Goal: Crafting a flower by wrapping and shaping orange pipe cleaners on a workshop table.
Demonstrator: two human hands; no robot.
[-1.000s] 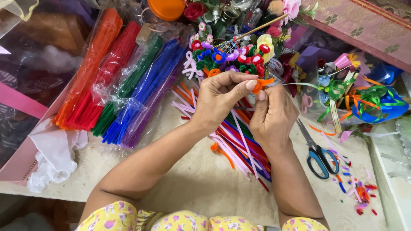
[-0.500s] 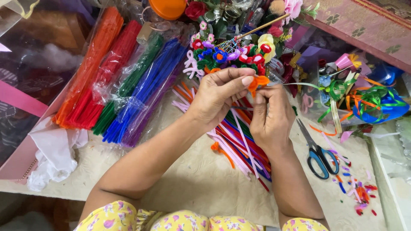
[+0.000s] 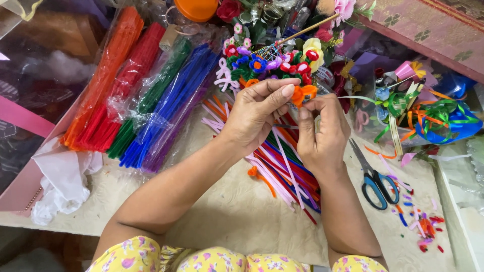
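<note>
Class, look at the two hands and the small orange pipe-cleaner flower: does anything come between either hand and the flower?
Nothing visible does. The left hand and right hand both pinch the orange pipe-cleaner flower directly with their fingertips.

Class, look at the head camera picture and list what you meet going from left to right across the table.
White cloth → orange pipe cleaner bundle → red bundle → green bundle → blue bundle → left hand → right hand → scissors → blue ribbon.
</note>
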